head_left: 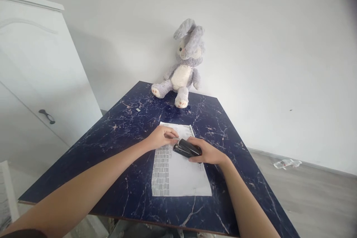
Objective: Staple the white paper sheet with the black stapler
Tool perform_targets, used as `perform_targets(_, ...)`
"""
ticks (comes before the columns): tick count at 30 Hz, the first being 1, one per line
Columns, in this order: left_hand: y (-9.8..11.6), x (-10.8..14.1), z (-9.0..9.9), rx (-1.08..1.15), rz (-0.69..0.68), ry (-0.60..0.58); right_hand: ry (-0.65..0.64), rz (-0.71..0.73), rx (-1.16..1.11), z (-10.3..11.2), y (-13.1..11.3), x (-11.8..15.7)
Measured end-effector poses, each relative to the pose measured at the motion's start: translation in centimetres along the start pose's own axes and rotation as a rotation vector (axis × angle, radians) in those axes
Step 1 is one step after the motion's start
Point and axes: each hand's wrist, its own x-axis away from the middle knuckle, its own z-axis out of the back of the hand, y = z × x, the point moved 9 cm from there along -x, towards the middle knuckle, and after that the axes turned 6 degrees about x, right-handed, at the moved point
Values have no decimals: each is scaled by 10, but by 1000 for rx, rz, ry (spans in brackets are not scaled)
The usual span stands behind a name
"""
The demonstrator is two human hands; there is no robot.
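A black stapler (187,148) lies in the grip of my right hand (206,151), its fingers wrapped around the rear end. It sits over a printed sheet of paper (184,178), its front pointing left. My left hand (161,137) is at the stapler's front end, thumb and fingers pinched together. Something small may be between those fingertips, but it is too small to make out. Dense printed lines run down the sheet's left side; the right part is mostly white. Both hands partly cover the sheet's upper half.
The sheet lies on a dark blue marble-patterned table (134,178). A grey plush rabbit (182,76) sits at the far edge against the wall. A tiny pale piece (138,110) lies at the far left. A white cabinet (41,63) stands left; a crumpled wrapper (287,163) is on the floor, right.
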Motion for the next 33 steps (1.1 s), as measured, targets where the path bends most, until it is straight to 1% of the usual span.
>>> perform_targets(4, -1, 2, -11, -85, 9, -63, 2, 6, 12, -2, 2, -2)
perform_targets(6, 3, 4, -11, -137, -15, -82, 0, 12, 8, -2, 4, 0)
perform_targets(11, 27, 9, -1, -300, -129, -149, 1, 18, -21, 0, 6, 1)
perform_targets(14, 33, 12, 7, -341, -125, -188, 4, 18, -31, 0, 8, 1)
perform_targets(16, 34, 12, 9, -344, -109, -169, 4, 16, -33, 0, 9, 1)
perform_targets(18, 35, 12, 7, -332, -109, -129, -1, 15, -36, -1, 10, 1)
perform_targets(23, 34, 11, -12, -357, -134, -116, -6, 7, -48, 0, 10, 2)
perform_targets(26, 30, 10, -11, -371, -106, -96, -1, 9, -44, 1, 9, 2)
perform_targets(33, 22, 9, -6, -353, -21, -97, -3, 8, -47, 1, 9, 1)
